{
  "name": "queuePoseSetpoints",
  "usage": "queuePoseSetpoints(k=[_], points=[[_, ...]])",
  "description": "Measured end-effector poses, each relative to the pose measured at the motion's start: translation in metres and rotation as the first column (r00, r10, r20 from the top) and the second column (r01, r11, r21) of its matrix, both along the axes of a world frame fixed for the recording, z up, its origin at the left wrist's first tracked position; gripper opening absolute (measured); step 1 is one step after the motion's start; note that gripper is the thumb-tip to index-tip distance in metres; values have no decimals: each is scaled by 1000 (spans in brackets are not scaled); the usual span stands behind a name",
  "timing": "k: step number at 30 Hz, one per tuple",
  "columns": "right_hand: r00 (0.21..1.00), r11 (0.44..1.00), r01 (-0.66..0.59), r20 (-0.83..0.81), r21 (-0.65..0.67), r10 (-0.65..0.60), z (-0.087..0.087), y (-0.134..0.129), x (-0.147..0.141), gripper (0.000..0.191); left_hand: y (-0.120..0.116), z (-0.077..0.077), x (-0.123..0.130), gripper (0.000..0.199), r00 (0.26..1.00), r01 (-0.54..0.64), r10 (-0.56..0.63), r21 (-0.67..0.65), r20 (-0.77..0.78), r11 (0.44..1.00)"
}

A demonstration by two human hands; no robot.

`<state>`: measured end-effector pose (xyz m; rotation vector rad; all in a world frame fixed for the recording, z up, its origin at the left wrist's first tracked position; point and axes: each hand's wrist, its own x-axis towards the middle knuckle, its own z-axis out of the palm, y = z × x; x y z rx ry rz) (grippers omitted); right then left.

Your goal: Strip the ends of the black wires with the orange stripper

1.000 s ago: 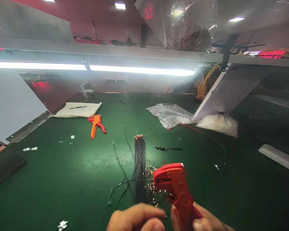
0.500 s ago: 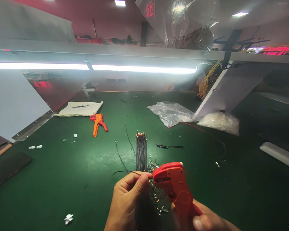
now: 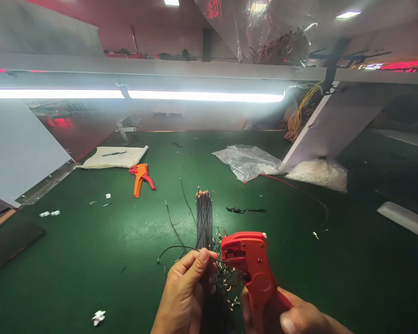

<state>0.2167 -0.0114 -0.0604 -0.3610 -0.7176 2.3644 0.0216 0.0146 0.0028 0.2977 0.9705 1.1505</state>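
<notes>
The left hand [image 3: 184, 292] now pinches a single thin black wire [image 3: 174, 249] between thumb and forefinger and feeds its end into the jaws of the red wire stripper [image 3: 251, 269]; a second ago that hand sat low at the frame's edge and the wire lay loose on the tabletop [image 3: 73, 260], so the wire has been picked up and brought to the tool. The right hand [image 3: 296, 315] is clamped round the stripper's handle at about 5 o'clock; whether the tool has bitten down I cannot tell. Just behind the hands, toward 12 o'clock, the bundle of grey wires [image 3: 204, 218] lies with its copper ends pointing away; stripped scraps [image 3: 226, 280] litter the mat beside it. An orange stripper [image 3: 141, 177] rests at 10 o'clock near a notepad [image 3: 114, 157]; a clear plastic bag [image 3: 247, 164] lies at 1 o'clock. No brand or writing is legible anywhere.
</notes>
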Motion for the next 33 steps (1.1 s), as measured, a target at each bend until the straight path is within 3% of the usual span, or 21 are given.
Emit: queuePoseSetpoints(k=[5,17,26,33], points=[[1000,999,-19,-20,-46,18,7,-1,-3,49,0,3,2,45,999,-40,40,-19,27,999],[997,994,-10,-77,-105,2,3,-5,-1,56,-2,-1,3,43,998,-59,58,-14,-38,998],[999,998,-33,7,-58,34,16,-3,-5,49,-9,-1,5,37,999,-45,44,-18,-14,999],[997,998,-42,64,-38,45,17,-2,2,54,-9,1,5,39,989,-93,94,18,-110,996]])
